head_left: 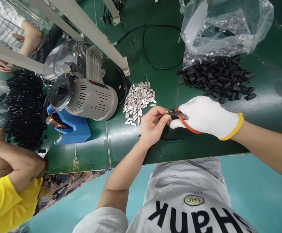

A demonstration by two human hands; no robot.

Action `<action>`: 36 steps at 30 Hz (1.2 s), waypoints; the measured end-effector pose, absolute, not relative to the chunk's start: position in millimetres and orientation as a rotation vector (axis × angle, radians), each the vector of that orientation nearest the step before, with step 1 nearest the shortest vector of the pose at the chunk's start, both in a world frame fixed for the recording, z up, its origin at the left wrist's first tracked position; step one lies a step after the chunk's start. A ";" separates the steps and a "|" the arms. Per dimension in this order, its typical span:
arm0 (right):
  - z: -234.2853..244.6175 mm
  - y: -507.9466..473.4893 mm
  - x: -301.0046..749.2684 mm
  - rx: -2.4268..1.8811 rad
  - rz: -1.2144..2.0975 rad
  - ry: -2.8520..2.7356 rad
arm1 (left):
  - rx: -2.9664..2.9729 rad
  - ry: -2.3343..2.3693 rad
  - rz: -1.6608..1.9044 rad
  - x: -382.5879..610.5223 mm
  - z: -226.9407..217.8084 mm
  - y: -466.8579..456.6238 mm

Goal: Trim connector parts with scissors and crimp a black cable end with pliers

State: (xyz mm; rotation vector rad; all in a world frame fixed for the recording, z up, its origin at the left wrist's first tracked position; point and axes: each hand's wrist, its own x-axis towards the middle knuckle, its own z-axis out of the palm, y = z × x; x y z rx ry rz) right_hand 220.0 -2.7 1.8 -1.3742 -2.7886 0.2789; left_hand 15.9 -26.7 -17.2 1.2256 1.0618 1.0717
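My left hand (153,126), bare, is closed with thumb and forefinger pinched at the tip of the pliers; a small dark piece seems to be between them, too hidden to name. My right hand (205,116), in a white knit glove with a yellow cuff, grips pliers with orange-red handles (189,127). The pliers' jaws reach left to my left fingertips. Just beyond my left hand lies a heap of small silvery metal connector shells (138,100). Behind my right hand spreads a pile of small black plastic covers (218,77).
A clear plastic bag (254,35) stands behind the black pile. To the left are a grey machine (92,100) and a blue tape dispenser (80,132). Grey metal posts (99,29) rise behind. A person in a yellow shirt (12,200) sits at the left; another person's arm (30,37) shows beyond.
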 end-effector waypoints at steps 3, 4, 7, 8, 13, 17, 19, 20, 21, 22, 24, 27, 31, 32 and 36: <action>1.8 -1.6 220.3 -1.395 0.320 -2.786 | 1.227 1.068 1.066 14.6 -16.8 -27.3; 3.0 -1.0 220.4 -1.407 0.325 -2.787 | 1.232 1.070 1.065 14.4 -17.4 -27.3; 8.0 0.9 220.4 -1.381 0.314 -2.797 | 1.274 1.061 1.047 14.1 -20.0 -27.5; 9.3 1.4 220.3 -1.358 0.306 -2.801 | 1.289 1.056 1.037 14.1 -20.7 -27.5; 6.5 2.2 218.5 -1.331 0.287 -2.801 | 1.282 1.074 1.007 13.7 -21.4 -27.7; -2.0 -0.1 217.4 -1.368 0.306 -2.778 | 1.266 1.059 1.034 13.0 -21.3 -27.6; -5.8 -1.9 217.2 -1.390 0.314 -2.749 | 1.251 1.062 1.048 12.9 -21.1 -27.6; -7.5 -2.9 217.0 -1.391 0.319 -2.733 | 1.244 1.067 1.054 12.8 -20.8 -27.6; -9.0 -3.9 216.7 -1.393 0.319 -2.712 | 1.240 1.072 1.060 12.8 -20.4 -27.6; -10.3 -4.8 216.4 -1.397 0.315 -2.685 | 1.239 1.078 1.066 12.7 -19.9 -27.6; -12.3 -5.7 215.8 -1.424 0.302 -2.620 | 1.245 1.091 1.074 12.7 -18.8 -27.5; -12.7 -4.0 215.8 -1.466 0.317 -2.576 | 1.244 1.105 1.084 13.0 -18.2 -27.1; -9.2 2.1 217.8 -1.438 0.429 -2.600 | 1.196 1.082 1.089 13.6 -20.4 -25.6; -8.2 3.4 218.2 -1.444 0.467 -2.585 | 1.182 1.067 1.092 13.3 -21.5 -25.0; -3.5 6.3 218.6 -1.462 0.659 -2.537 | 1.142 0.983 1.104 10.9 -25.6 -22.6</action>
